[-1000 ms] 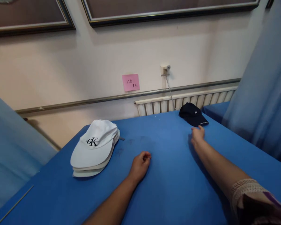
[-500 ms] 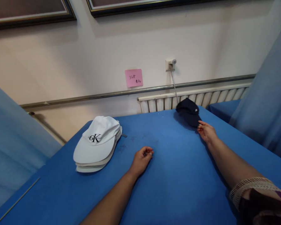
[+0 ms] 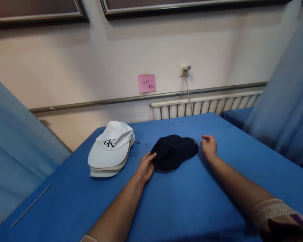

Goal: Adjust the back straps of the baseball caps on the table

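A dark navy baseball cap (image 3: 172, 153) is at the middle of the blue-covered table (image 3: 187, 201), its brim toward the right. At its left edge my left hand (image 3: 146, 167) grips the cap, thumb on top and the other fingers partly hidden beneath. Just past the brim tip, my right hand (image 3: 209, 147) is apart from the cap, fingers slightly bent with nothing in them. To the left sits a stack of several caps (image 3: 111, 148), the top one white with black "CK" lettering.
A thin stick (image 3: 30, 206) lies on the table's left side. Behind the table are a radiator (image 3: 207, 103), a metal rail (image 3: 103, 101), and a plugged-in socket (image 3: 184, 71). Blue curtains (image 3: 15, 151) hang on both sides. A pink note (image 3: 146, 83) is on the wall.
The navy cap has come from the far right to the table's middle and turned. My left hand has taken hold of it; my right hand has let go of the brim.
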The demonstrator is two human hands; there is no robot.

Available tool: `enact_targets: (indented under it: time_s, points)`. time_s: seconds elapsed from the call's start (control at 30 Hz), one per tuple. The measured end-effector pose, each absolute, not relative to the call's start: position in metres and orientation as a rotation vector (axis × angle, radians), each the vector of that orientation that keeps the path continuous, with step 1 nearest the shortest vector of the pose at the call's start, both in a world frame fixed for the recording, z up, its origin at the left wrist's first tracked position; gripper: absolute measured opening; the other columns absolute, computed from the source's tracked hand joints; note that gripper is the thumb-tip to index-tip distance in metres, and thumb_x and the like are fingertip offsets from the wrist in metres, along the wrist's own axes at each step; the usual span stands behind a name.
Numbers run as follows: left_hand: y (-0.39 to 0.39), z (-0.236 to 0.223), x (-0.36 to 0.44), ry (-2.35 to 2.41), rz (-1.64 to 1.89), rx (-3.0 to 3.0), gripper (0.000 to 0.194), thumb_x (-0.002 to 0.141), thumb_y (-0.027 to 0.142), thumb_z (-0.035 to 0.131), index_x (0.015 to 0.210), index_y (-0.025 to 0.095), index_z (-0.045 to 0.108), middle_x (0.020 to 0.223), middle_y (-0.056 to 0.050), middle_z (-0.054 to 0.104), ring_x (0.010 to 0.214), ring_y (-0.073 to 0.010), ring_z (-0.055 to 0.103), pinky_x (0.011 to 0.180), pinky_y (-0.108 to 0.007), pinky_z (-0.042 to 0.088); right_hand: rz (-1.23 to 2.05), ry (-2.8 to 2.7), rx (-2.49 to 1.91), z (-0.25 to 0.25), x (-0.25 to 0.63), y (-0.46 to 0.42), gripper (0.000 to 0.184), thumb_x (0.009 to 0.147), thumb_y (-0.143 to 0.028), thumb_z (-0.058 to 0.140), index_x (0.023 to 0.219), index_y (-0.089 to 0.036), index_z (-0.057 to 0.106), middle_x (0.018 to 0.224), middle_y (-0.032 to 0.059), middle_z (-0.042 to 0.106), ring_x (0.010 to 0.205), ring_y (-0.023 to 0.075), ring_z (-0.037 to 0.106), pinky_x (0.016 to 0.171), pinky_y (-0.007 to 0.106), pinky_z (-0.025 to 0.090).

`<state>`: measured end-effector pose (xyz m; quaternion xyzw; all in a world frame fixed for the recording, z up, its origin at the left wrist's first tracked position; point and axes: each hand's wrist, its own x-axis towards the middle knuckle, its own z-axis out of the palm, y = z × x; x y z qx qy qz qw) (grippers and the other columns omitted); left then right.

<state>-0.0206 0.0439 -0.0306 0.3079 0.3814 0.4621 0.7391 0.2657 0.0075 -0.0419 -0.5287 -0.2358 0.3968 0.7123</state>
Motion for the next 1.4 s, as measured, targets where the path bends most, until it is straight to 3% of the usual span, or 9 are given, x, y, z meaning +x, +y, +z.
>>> enact_targets:
  time_s: [0.1,0.2,0.33,0.53,0.67,0.8,1.0,1.23,1.4]
  points:
    - [0.043,-0.031,-0.019,0.809,0.980,0.638,0.019,0.071,0.004,0.071,0.086,0.013,0.062,0.079,-0.005,0.071,0.068,-0.0153,0.067,0.067,-0.026,0.056,0.736,-1.078,-1.085,-0.021,0.210,-0.024,0.019,0.072,-0.011,0.063,0.082,-0.025,0.071,0.091,0.0025,0.069,0.084,0.0169,0.063,0.081,0.031,0.049]
    - [0.043,-0.029,-0.021,0.756,0.895,0.579,0.009,0.077,0.005,0.064,0.083,0.012,0.063,0.073,-0.005,0.070,0.062,-0.0150,0.066,0.063,-0.026,0.055,0.851,-1.807,-0.888,-0.011,0.158,-0.044,0.030,0.076,-0.016,0.064,0.101,-0.030,0.072,0.102,0.0031,0.070,0.096,0.0225,0.063,0.094,0.038,0.046]
    - [0.046,-0.026,-0.027,0.700,0.880,0.500,0.013,0.084,0.008,0.052,0.078,0.010,0.063,0.073,-0.008,0.069,0.067,-0.0149,0.067,0.071,-0.027,0.057,0.675,-1.681,-1.062,-0.033,0.148,-0.019,0.045,0.074,-0.015,0.065,0.118,-0.027,0.066,0.127,0.0057,0.062,0.121,0.0268,0.052,0.108,0.046,0.034]
    - [0.049,-0.029,-0.025,0.707,0.836,0.495,0.012,0.081,0.009,0.056,0.091,0.009,0.062,0.093,-0.015,0.070,0.084,-0.0193,0.069,0.084,-0.032,0.056,0.900,-1.413,-1.238,-0.071,0.186,0.022,0.032,0.073,-0.015,0.063,0.103,-0.024,0.070,0.096,0.0050,0.071,0.090,0.0226,0.065,0.086,0.041,0.050]
    - [0.049,-0.034,-0.023,1.025,1.031,0.814,0.026,0.074,0.010,0.067,0.099,0.014,0.061,0.103,-0.013,0.068,0.097,-0.0233,0.065,0.087,-0.036,0.052,0.833,-1.557,-1.187,-0.071,0.188,0.017,0.038,0.067,-0.003,0.055,0.093,-0.025,0.071,0.098,0.0024,0.071,0.091,0.0202,0.065,0.086,0.037,0.050]
    - [0.041,-0.033,-0.015,1.155,1.216,1.616,0.030,0.071,0.011,0.069,0.098,0.022,0.068,0.115,-0.007,0.064,0.119,-0.0257,0.052,0.106,-0.040,0.037,0.874,-1.490,-1.207,-0.074,0.187,0.018,0.046,0.063,0.002,0.049,0.094,-0.024,0.070,0.096,0.0013,0.071,0.090,0.0182,0.066,0.087,0.035,0.051]
    - [0.030,-0.040,0.010,1.037,0.683,2.384,0.021,0.075,0.022,0.068,0.096,0.021,0.069,0.113,-0.008,0.064,0.107,-0.0277,0.053,0.096,-0.045,0.040,0.902,-1.582,-1.222,-0.075,0.188,0.022,0.036,0.073,-0.002,0.047,0.097,-0.020,0.066,0.097,0.0032,0.071,0.090,0.0163,0.067,0.086,0.032,0.052]
    - [0.046,-0.044,0.001,0.891,0.707,2.062,0.006,0.079,0.021,0.062,0.076,0.018,0.057,0.113,-0.008,0.065,0.105,-0.0228,0.057,0.094,-0.040,0.043,0.888,-1.623,-1.240,-0.072,0.189,0.021,0.032,0.076,-0.004,0.049,0.098,-0.021,0.066,0.094,0.0033,0.071,0.086,0.0166,0.068,0.076,0.029,0.053]
    - [0.052,-0.038,-0.019,0.899,0.760,1.971,0.018,0.082,0.018,0.054,0.099,0.018,0.059,0.118,-0.009,0.063,0.107,-0.0219,0.059,0.095,-0.039,0.044,0.898,-1.630,-1.266,-0.072,0.189,0.020,0.033,0.073,-0.003,0.051,0.098,-0.020,0.065,0.092,0.0031,0.071,0.081,0.0159,0.066,0.072,0.028,0.051]
